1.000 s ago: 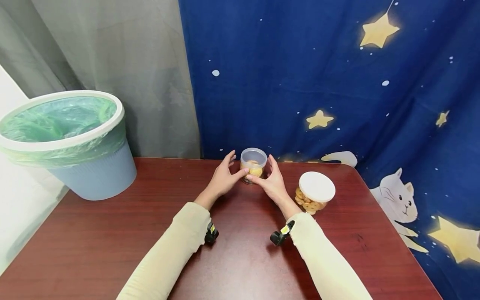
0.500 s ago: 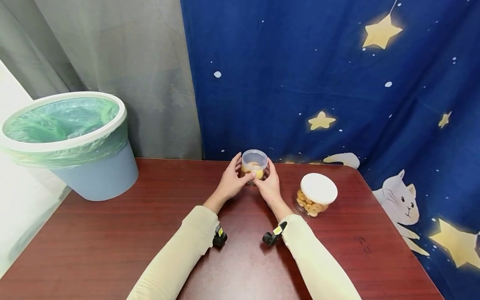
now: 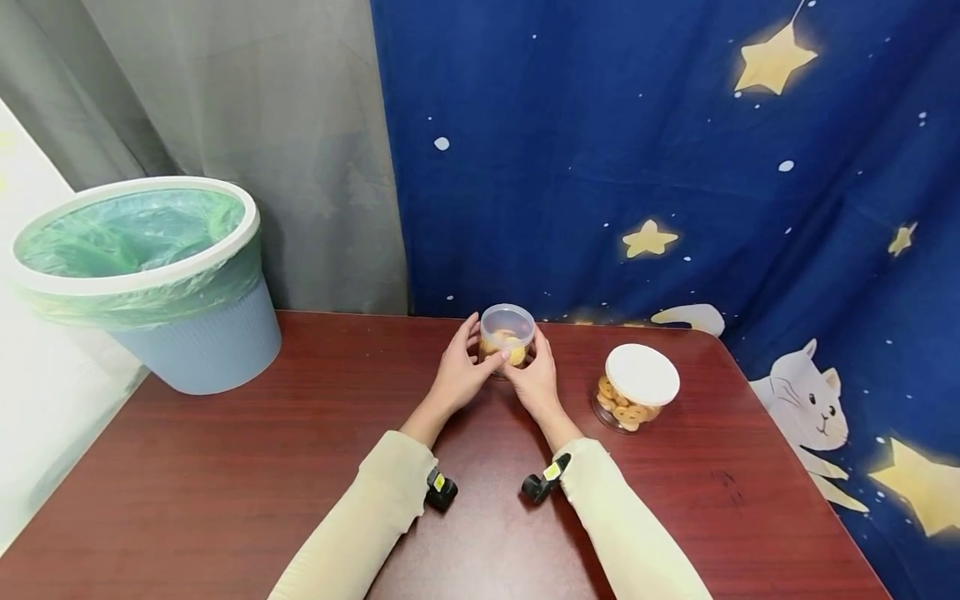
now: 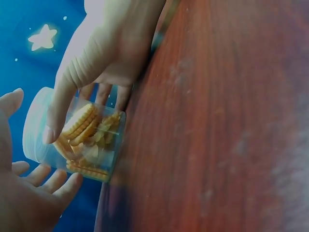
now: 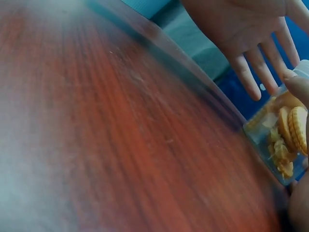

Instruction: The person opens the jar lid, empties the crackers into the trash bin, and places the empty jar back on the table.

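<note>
A clear plastic jar [image 3: 507, 330] with a translucent top stands upright near the table's back edge. Round ridged crackers [image 4: 81, 121] and smaller yellowish pieces [image 5: 280, 154] show through its wall. From its right side my right hand [image 3: 535, 371] holds the jar, thumb pressed on the front and fingers behind it. My left hand [image 3: 462, 367] is at the jar's left side. In the left wrist view its fingers [image 4: 55, 181] are spread and loosely straight, close to the jar wall, with the thumb apart.
A second jar [image 3: 637, 385], white-lidded and holding ring-shaped biscuits, stands to the right. At the left is a blue bin [image 3: 198, 350] with a white rim and green liner. Grey and blue star-patterned curtains hang behind the dark red table [image 3: 300, 433].
Both hands have come closer together around the jar, and their thumbs now meet in front of it in the head view. The head view has shifted slightly.
</note>
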